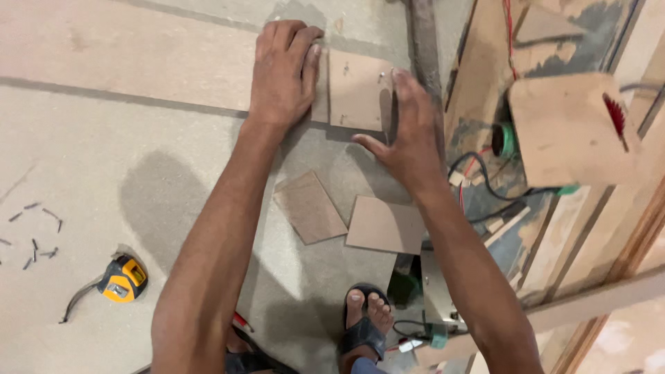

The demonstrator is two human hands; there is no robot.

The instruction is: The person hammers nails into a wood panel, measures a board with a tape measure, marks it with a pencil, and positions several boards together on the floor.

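Observation:
My left hand (282,69) lies flat, palm down, on a long brown board (138,55), pressing near its cut end. My right hand (409,131) rests with fingers together against the right edge of a small square board piece (355,86) that sits next to the long board. Two loose brown offcuts (309,206) (385,224) lie on the grey sheet just below my hands.
A yellow tape measure (122,279) and several dark nails (34,242) lie at the left. A power tool with a wooden base and red blade (575,128) sits at the right, with wires (485,180). My sandalled foot (366,318) is at the bottom.

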